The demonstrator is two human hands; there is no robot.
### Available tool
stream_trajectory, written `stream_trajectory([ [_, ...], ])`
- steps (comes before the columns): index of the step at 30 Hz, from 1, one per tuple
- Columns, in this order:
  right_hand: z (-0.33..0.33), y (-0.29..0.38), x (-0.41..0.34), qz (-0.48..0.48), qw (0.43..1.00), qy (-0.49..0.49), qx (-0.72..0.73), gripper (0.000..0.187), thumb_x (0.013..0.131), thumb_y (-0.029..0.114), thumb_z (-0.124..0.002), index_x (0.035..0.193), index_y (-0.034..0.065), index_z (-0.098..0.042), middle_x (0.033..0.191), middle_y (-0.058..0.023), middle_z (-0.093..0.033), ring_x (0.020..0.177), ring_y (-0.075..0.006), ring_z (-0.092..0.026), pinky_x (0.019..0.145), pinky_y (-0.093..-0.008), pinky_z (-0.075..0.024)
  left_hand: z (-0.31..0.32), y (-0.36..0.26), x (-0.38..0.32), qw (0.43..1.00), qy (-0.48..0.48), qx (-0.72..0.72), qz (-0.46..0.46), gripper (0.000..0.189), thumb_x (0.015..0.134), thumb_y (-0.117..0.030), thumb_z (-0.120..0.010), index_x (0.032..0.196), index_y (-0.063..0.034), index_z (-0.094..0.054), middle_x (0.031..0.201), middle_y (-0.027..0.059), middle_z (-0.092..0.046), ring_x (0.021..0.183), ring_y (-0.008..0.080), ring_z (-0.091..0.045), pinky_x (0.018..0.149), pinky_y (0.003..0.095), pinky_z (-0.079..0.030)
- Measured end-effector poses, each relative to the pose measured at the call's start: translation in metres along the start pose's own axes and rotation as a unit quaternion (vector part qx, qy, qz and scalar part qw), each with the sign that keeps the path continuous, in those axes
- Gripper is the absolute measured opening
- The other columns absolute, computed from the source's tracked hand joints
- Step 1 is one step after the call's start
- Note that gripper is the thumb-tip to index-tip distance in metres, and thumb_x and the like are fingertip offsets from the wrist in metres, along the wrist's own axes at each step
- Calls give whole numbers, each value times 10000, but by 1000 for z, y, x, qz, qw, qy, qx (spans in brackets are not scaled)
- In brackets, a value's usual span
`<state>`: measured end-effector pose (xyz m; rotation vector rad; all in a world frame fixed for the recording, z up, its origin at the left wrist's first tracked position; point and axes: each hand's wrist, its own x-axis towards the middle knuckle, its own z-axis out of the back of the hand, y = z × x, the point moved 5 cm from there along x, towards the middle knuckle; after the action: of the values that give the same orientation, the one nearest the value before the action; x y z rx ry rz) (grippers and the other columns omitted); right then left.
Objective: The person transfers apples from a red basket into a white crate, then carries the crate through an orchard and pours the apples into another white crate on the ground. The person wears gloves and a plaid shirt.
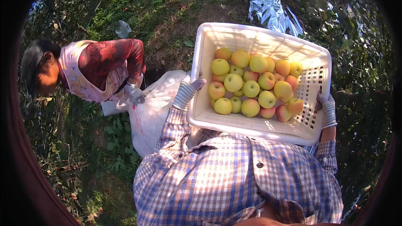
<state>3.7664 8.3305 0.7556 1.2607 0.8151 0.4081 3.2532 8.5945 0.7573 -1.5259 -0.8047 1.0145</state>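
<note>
A white plastic crate [216, 122] with slotted sides is held up in front of my chest. Inside it lie many yellow-green apples [233, 83] blushed with red, spread over the bottom. My left hand [187, 89], in a striped knit glove, grips the crate's left rim with the thumb over the edge. On the opposite side my right hand [327, 108], gloved the same way, grips the right wall near the rim; some of its fingers are hidden. The crate tilts slightly in view, its right side lower.
At the left a co-worker [106, 66] in a floral apron bends over, a gloved hand on a large white plastic bag [150, 113]. Crumpled silver reflective film [267, 3] lies on the ground ahead. Leafy trees [361, 37] border the grassy ground [141, 3]. A clear plastic scrap [123, 29] lies there.
</note>
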Motion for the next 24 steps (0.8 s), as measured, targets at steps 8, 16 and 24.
stream_trajectory([
  [8,-142,109,146,-12,999,-11,37,176,888,157,-713,1004,75,-608,637,41,-511,468,-67,-438,431,-245,-366,73,-43,236,999,37,3,24,386,870,-213,-748,1168,-26,-590,843,-1,-610,715,89,-557,654,245,-477],
  [16,-304,241,391,16,999,34,17,176,886,148,-709,1012,74,-611,657,39,-510,504,-62,-449,450,-239,-352,142,-120,468,998,10,-51,-17,414,848,-263,-768,1117,-27,-560,798,-4,-570,676,87,-542,595,235,-457],
  [24,-465,393,614,24,995,83,-54,229,854,167,-733,1011,83,-590,661,29,-508,479,-78,-457,434,-252,-363,196,-193,690,994,-61,-88,-29,367,879,-209,-737,1129,-10,-556,800,16,-594,670,97,-541,598,250,-462],
])
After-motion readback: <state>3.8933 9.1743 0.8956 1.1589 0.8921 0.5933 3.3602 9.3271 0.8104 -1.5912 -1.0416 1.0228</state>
